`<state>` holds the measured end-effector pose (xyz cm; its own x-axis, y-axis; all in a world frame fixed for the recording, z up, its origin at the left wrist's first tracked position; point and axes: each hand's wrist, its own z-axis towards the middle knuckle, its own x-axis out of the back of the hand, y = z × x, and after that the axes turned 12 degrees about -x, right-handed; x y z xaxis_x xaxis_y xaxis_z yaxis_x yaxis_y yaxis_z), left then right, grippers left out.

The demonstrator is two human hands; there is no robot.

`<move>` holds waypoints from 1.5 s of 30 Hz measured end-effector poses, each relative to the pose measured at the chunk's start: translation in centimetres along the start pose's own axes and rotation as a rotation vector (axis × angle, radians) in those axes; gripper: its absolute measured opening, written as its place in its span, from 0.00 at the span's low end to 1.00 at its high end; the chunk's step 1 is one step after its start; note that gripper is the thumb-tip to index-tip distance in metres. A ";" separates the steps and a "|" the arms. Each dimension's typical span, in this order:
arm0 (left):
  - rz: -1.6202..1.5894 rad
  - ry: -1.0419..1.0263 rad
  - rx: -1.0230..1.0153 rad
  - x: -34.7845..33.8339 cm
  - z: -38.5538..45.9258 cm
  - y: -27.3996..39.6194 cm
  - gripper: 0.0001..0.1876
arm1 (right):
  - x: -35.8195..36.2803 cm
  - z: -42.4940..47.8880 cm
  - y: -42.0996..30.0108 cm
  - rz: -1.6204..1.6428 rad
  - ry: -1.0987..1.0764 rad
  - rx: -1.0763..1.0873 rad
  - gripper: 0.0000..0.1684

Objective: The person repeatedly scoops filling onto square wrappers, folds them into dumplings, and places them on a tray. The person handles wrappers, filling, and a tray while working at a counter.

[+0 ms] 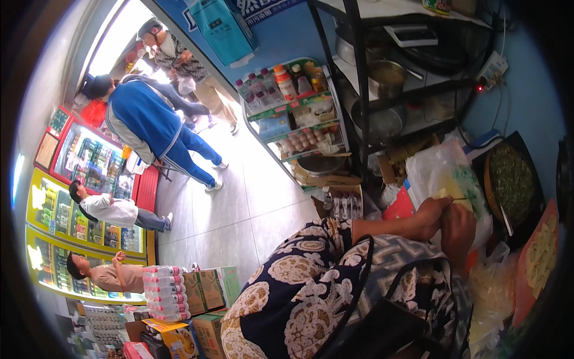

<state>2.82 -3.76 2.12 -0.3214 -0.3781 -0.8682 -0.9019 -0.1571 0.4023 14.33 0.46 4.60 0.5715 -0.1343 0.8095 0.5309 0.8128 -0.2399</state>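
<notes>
My left hand and my right hand meet at the right of the head view. Between their fingertips they pinch a pale yellow, thin sheet, apparently a dough wrapper. A clear plastic bag with green print lies just beyond it. To the right is a round bowl of chopped green filling with a metal spoon at its edge. Folded pale dumplings or wontons lie on a red tray. Nearer to my body is an open plastic bag with pale contents.
A black-framed shelf holds pots and a scale. Beside it stands a rack of bottles and eggs. Cartons and bottle packs stand on the left. Several people stand near drinks coolers and the doorway.
</notes>
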 end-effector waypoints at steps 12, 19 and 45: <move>0.148 -0.334 0.077 2.1 -3.1 7.3 0.15 | 1.9 -14.5 2.1 0.224 -0.010 -0.708 0.22; 0.331 -0.328 0.030 0.4 -0.7 7.5 0.21 | 0.7 -10.3 2.8 -0.173 -0.347 -0.896 0.37; 0.268 -0.317 0.258 -0.7 -1.1 4.5 0.25 | 6.0 -6.4 -4.2 -0.310 -0.228 -0.678 0.37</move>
<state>-0.68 -5.19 4.88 -0.5882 -0.0715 -0.8056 -0.8044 0.1541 0.5737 19.52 -7.38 7.00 0.2312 -0.1193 0.9656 0.9539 0.2229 -0.2009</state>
